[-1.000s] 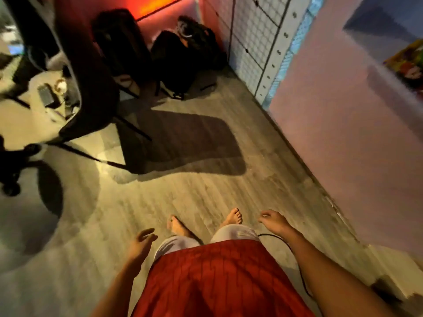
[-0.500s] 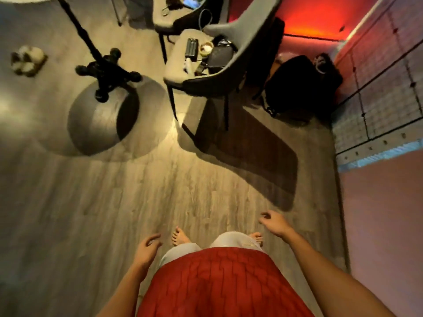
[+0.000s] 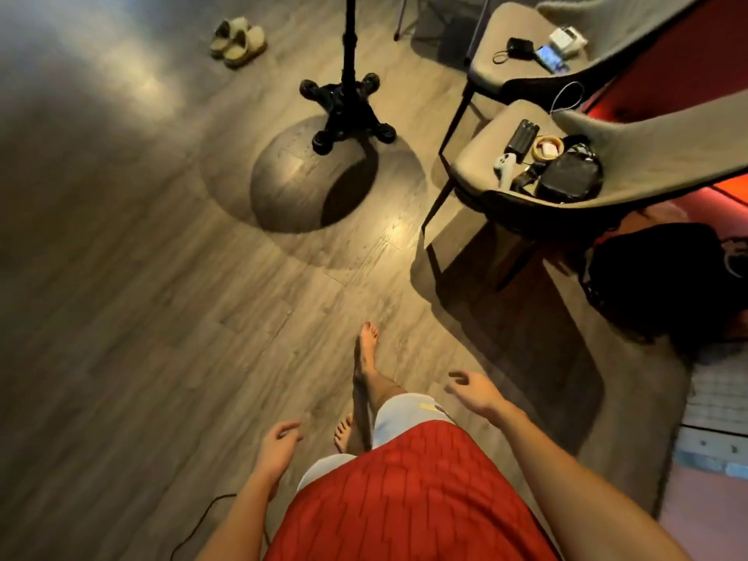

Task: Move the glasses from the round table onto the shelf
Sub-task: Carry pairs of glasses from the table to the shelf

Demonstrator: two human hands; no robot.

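two hands, left [image 3: 279, 443] and right [image 3: 471, 392], are held spread and empty; toes could be stubbed on the desk base [image 3: 348, 115].

Floor [image 3: 162, 317]: wood-grain planks, low sheen; table base [image 3: 348, 107]: glossy black metal; chairs [image 3: 506, 58]: matt grey cloth upholstery; slippers [image 3: 239, 38]: fuzzy fabric.

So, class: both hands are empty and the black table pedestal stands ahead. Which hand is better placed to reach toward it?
Left, probably: the left hand hangs on the side of the pedestal, while the right hand is nearer the chairs. The glasses are not in view.
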